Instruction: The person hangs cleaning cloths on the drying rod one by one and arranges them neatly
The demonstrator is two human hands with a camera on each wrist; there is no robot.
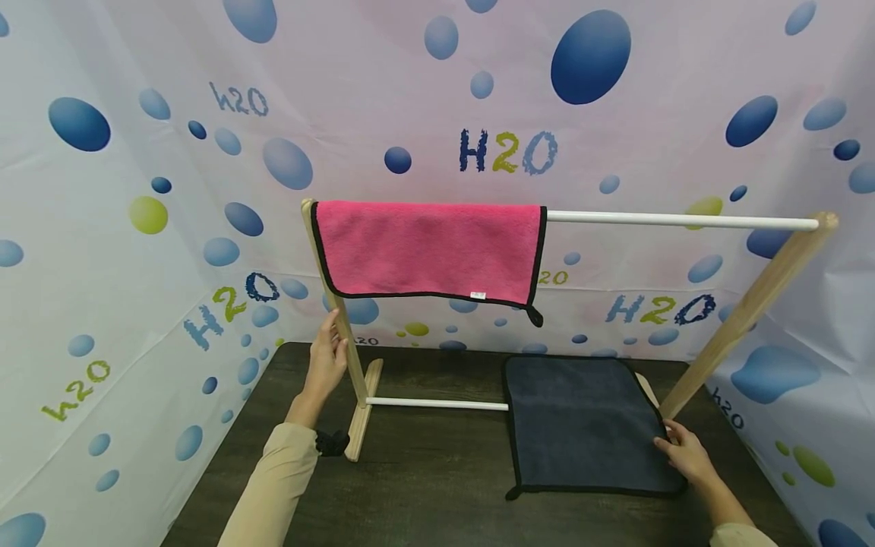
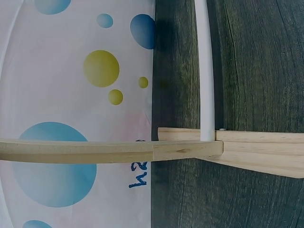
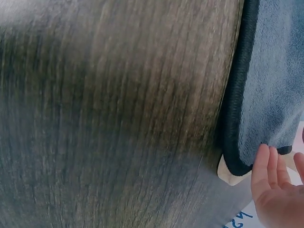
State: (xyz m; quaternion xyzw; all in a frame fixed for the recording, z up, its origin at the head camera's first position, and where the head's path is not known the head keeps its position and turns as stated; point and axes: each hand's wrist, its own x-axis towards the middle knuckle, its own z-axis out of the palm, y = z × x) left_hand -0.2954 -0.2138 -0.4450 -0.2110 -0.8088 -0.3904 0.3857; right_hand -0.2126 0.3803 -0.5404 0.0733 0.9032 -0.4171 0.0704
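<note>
My left hand (image 1: 326, 365) is at the left wooden post (image 1: 349, 342) of a drying rack, its fingertips against or very close to the post's outer side. The left wrist view shows that post (image 2: 118, 151) but not the hand. A pink towel (image 1: 431, 251) with black trim hangs over the upper white rod (image 1: 683, 219), toward its left end. Lower right, a dark grey towel (image 1: 588, 425) drapes over the lower rod and onto the tabletop. My right hand (image 1: 689, 454) touches this towel's right edge beside the right post's foot; in the right wrist view its fingers (image 3: 271, 173) look fairly straight.
The right wooden post (image 1: 745, 319) slants up to the upper rod. Part of the lower white rod (image 1: 437, 403) shows left of the grey towel. The rack's left foot (image 1: 362, 418) stands on the dark wood table (image 1: 424, 501). A patterned curtain (image 1: 342, 91) surrounds the back and sides.
</note>
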